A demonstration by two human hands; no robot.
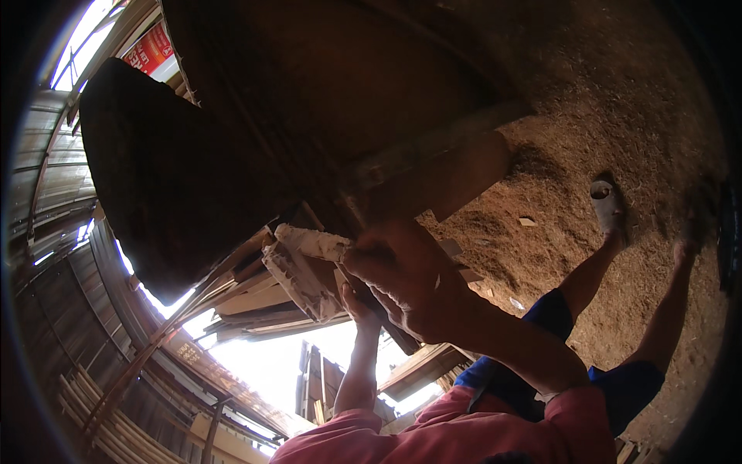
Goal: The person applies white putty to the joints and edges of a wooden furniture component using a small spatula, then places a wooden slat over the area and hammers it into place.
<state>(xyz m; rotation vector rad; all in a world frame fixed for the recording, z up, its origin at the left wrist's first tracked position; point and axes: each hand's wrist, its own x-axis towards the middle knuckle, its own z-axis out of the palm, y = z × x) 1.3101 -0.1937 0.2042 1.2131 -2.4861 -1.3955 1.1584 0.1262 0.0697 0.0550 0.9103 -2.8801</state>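
Observation:
My right hand (410, 282) is curled into a fist beneath a large dark wooden piece (417, 155). A narrow pale, white-smeared piece (313, 242) sticks out from it to the left. My left hand (362, 307) is raised beside a whitish, crusted, box-like thing (297, 282), its fingers against the right edge. Whether these two pale things are joined I cannot tell. Shadow hides most of the fingers of both hands, and the wooden piece shows little detail.
A dark bulky shape (154, 178) fills the upper left. Boards (259, 298) are stacked behind my hands. Corrugated metal walls (58, 166) and wooden poles (116, 417) stand at left. My legs (583, 282) rest on brown, shaving-strewn ground (502, 232) at right.

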